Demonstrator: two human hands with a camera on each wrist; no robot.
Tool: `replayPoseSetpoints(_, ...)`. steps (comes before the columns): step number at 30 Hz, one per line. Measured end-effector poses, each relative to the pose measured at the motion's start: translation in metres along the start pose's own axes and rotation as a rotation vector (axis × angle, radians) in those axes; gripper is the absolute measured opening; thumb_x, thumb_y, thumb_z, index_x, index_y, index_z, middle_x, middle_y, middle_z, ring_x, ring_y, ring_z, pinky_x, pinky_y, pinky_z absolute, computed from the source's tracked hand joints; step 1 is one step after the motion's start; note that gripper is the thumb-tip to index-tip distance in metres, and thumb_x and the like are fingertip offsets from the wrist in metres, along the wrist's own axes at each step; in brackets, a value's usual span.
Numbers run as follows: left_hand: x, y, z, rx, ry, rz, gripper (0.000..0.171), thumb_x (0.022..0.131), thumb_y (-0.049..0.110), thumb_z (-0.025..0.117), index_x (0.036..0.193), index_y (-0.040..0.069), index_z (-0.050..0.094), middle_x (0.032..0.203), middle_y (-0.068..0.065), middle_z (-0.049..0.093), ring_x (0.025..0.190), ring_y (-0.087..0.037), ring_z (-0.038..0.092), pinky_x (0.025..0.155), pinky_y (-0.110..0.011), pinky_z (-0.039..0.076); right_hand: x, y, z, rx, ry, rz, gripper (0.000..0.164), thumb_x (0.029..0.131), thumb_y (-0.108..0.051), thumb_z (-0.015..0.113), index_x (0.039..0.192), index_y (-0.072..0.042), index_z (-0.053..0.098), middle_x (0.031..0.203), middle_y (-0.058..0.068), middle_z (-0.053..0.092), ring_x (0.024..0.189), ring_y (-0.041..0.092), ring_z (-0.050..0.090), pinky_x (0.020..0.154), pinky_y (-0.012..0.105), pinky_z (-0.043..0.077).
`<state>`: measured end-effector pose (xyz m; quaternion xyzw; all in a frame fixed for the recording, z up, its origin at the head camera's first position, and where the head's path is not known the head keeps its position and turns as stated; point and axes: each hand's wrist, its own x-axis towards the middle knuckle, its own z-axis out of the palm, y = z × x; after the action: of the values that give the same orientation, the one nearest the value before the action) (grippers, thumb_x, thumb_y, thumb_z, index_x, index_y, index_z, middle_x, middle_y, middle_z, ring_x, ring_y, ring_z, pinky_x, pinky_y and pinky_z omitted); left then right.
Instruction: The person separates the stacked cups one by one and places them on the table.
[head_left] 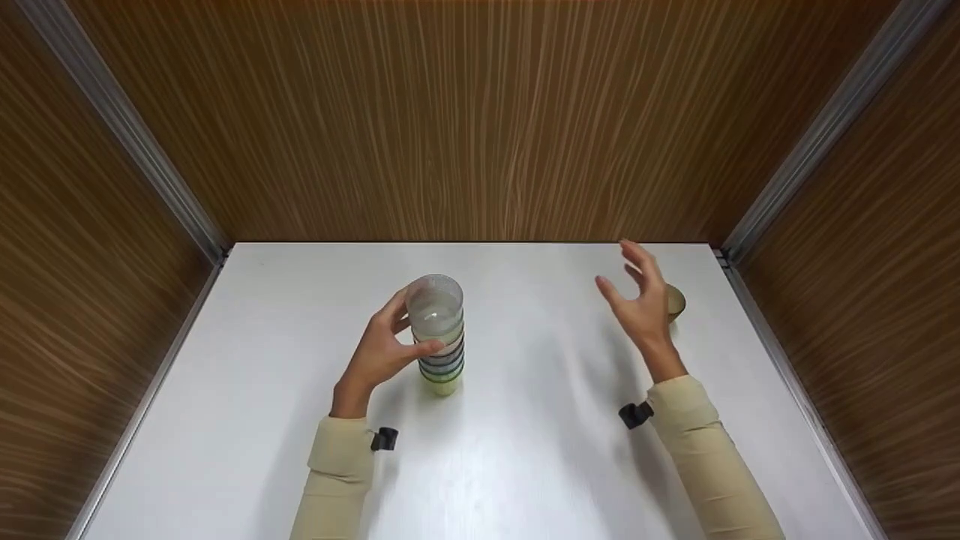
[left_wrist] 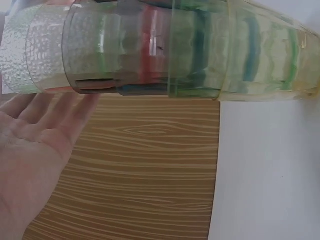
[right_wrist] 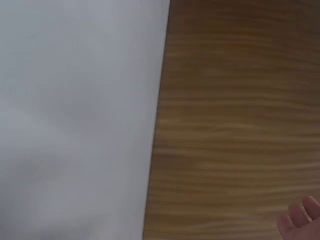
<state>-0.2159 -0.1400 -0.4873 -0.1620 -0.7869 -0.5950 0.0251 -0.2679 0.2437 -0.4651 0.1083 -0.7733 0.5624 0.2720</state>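
Nested clear plastic cups form a tall stack (head_left: 436,322) left of the table's middle, a clear textured one on top and a yellow-green one at the bottom. My left hand (head_left: 385,349) grips the stack near its top, thumb in front and fingers round the far side. Coloured bands cross the stacked cups (left_wrist: 200,50) in the left wrist view. My right hand (head_left: 639,304) is held over the right side of the table, fingers spread and nothing in them. Behind it an olive-brown cup (head_left: 676,301) shows, partly hidden by the hand.
The white table (head_left: 510,465) is enclosed by wood-grain panels (head_left: 480,120) at the back and both sides. Grey metal strips run along the corners and side edges. A small black device (head_left: 636,415) sits at each wrist, on beige sleeves (head_left: 712,465).
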Motion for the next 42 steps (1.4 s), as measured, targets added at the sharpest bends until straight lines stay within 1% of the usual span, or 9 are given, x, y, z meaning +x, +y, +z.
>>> replayPoseSetpoints(4,0.000,-0.004,0.001,-0.024,-0.007,-0.015,0.089,0.081,0.019,0.089,0.157,0.013,0.042,0.151,-0.011,0.056,0.144,-0.030,0.051,0.122,-0.049,0.043,-0.006,-0.035,0.010,0.044,-0.068,-0.005,0.059,0.086,0.011,0.074,0.140,0.016,0.050,0.145,0.030,0.053,0.136,0.027,0.054,0.117,0.039,0.047)
replayPoseSetpoints(6,0.000,-0.006,0.000,-0.029,-0.007,-0.013,0.086,0.082,0.019,0.089,0.155,0.013,0.045,0.149,-0.011,0.058,0.142,-0.030,0.053,0.122,-0.049,0.044,-0.008,-0.046,0.014,0.049,-0.096,-0.015,0.058,0.087,0.011,0.073,0.140,0.015,0.051,0.145,0.030,0.054,0.136,0.027,0.055,0.118,0.042,0.047)
replayPoseSetpoints(8,0.001,-0.007,0.000,-0.032,-0.005,-0.009,0.083,0.082,0.020,0.088,0.153,0.012,0.046,0.147,-0.010,0.059,0.141,-0.030,0.054,0.121,-0.049,0.045,-0.010,-0.052,0.018,0.056,-0.117,-0.023,0.057,0.087,0.010,0.073,0.140,0.015,0.051,0.144,0.031,0.054,0.136,0.033,0.054,0.119,0.051,0.045)
replayPoseSetpoints(11,0.003,-0.008,0.000,-0.031,-0.002,-0.013,0.082,0.082,0.022,0.089,0.153,0.012,0.047,0.146,-0.011,0.060,0.140,-0.030,0.056,0.119,-0.047,0.047,-0.011,-0.055,0.024,0.087,-0.152,-0.017,0.057,0.088,0.011,0.072,0.140,0.015,0.050,0.145,0.032,0.053,0.137,0.045,0.050,0.118,0.063,0.040)
replayPoseSetpoints(13,0.003,-0.009,0.000,-0.032,0.001,-0.024,0.083,0.082,0.023,0.089,0.152,0.012,0.048,0.147,-0.010,0.060,0.139,-0.029,0.056,0.119,-0.046,0.048,-0.012,-0.057,0.028,0.105,-0.183,0.002,0.057,0.089,0.010,0.072,0.141,0.015,0.050,0.145,0.032,0.053,0.138,0.048,0.049,0.119,0.064,0.039)
replayPoseSetpoints(20,0.001,-0.013,-0.002,-0.054,0.004,-0.074,0.086,0.080,0.022,0.091,0.153,0.011,0.047,0.149,-0.011,0.059,0.141,-0.029,0.055,0.120,-0.044,0.047,-0.007,-0.032,0.045,0.174,-0.307,0.045,0.060,0.090,-0.001,0.076,0.145,0.003,0.053,0.147,0.018,0.057,0.137,0.035,0.054,0.117,0.051,0.047)
replayPoseSetpoints(26,0.002,-0.013,-0.002,-0.031,-0.005,-0.084,0.092,0.079,0.028,0.091,0.156,0.013,0.043,0.152,-0.010,0.056,0.145,-0.029,0.051,0.120,-0.043,0.046,-0.006,-0.046,0.063,0.247,-0.405,0.044,0.059,0.091,0.001,0.074,0.145,0.005,0.052,0.146,0.020,0.057,0.135,0.038,0.056,0.115,0.052,0.049)
replayPoseSetpoints(31,0.004,-0.016,-0.001,-0.043,-0.007,-0.063,0.088,0.083,0.023,0.088,0.157,0.010,0.042,0.154,-0.011,0.054,0.146,-0.031,0.050,0.121,-0.045,0.046,-0.007,-0.057,0.080,0.256,-0.488,0.022,0.059,0.093,-0.003,0.074,0.146,0.005,0.050,0.146,0.020,0.058,0.134,0.036,0.057,0.115,0.055,0.049)
replayPoseSetpoints(42,0.003,-0.016,0.000,-0.046,0.019,-0.055,0.083,0.082,0.021,0.089,0.153,0.010,0.049,0.152,-0.010,0.057,0.145,-0.032,0.051,0.119,-0.049,0.047,-0.008,-0.072,0.108,0.278,-0.580,0.022,0.061,0.094,-0.008,0.074,0.148,0.002,0.049,0.149,0.018,0.057,0.135,0.035,0.057,0.116,0.050,0.050)
